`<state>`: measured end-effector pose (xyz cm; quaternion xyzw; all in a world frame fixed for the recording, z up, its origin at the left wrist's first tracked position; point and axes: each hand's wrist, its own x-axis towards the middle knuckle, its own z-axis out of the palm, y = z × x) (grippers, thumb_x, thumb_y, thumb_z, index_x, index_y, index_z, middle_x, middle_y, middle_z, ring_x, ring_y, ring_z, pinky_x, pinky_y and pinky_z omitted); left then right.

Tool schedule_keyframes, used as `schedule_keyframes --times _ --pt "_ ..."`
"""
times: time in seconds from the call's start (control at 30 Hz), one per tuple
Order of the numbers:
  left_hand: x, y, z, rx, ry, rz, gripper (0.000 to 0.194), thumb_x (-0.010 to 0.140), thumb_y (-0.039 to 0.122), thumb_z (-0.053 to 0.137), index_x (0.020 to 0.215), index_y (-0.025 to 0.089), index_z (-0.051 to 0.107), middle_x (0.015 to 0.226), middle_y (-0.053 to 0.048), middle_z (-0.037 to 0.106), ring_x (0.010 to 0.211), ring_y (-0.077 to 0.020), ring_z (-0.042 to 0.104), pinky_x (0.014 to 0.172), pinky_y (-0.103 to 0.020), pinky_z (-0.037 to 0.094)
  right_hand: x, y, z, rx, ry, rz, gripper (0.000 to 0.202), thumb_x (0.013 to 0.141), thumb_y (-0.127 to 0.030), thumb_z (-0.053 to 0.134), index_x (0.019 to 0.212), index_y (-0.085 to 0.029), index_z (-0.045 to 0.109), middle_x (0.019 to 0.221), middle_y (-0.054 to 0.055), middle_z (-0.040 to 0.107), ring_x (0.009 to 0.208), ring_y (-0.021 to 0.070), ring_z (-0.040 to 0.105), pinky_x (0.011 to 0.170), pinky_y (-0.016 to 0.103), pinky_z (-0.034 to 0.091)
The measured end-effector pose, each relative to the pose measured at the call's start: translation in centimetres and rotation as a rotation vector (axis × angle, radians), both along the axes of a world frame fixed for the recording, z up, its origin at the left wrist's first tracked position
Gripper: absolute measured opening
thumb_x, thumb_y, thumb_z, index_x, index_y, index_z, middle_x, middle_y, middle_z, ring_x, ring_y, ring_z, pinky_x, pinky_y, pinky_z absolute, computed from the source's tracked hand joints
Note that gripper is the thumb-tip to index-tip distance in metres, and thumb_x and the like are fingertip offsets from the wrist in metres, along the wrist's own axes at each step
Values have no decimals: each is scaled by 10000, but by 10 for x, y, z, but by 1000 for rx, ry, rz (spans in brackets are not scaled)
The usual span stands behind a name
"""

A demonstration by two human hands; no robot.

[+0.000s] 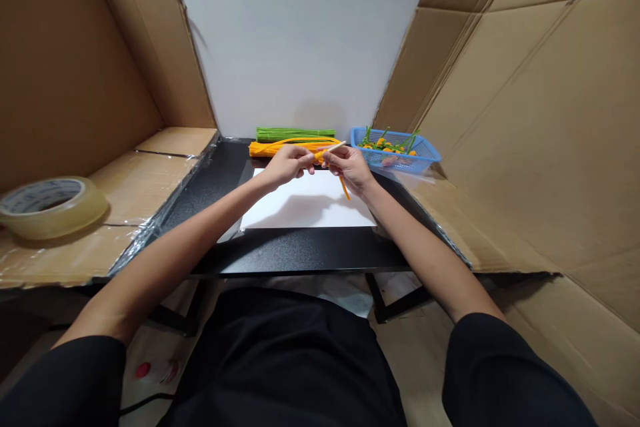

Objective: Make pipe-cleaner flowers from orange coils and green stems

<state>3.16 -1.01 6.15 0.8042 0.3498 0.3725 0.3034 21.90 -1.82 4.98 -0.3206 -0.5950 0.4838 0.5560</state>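
Note:
Above a white sheet (310, 212), both hands are together with their fingers closed. My left hand (289, 165) pinches an orange pipe cleaner (345, 188) where it is wound in a coil. My right hand (354, 170) grips the same coil and a thin pale stick (337, 146), whose end points up and right. One loose tail of the pipe cleaner hangs below the right hand's fingers. Just behind the hands lie a bundle of orange pipe cleaners (263, 149) and a bundle of green pipe cleaners (295, 134). My fingers partly hide the coil.
A blue basket (425, 161) at the back right holds several small orange and green pieces. On cardboard at the left lies a roll of clear tape (93, 210). Cardboard walls (540, 120) flank the black table (300, 253). A red-capped bottle (159, 371) is on the floor.

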Motion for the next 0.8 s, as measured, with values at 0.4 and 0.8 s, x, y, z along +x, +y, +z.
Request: schedule_keyframes --times 0.4,0.8 --pt "1 -11 2 245 -15 246 123 921 185 575 816 159 633 697 -19 672 616 -134 501 636 -263 326 3 6 -4 -102 84 67 419 625 -457 906 839 -201 653 542 -69 559 379 26 244 367 221 129" --pt "1 -11 -5 472 163 170 395 975 145 472 1330 252 608 900 -48 739 747 -183 629 700 -278 410 4 4 -2 -162 17 173 485 663 -404 905 1001 -184 635 534 -74 566 378 20 333 347 169 138"
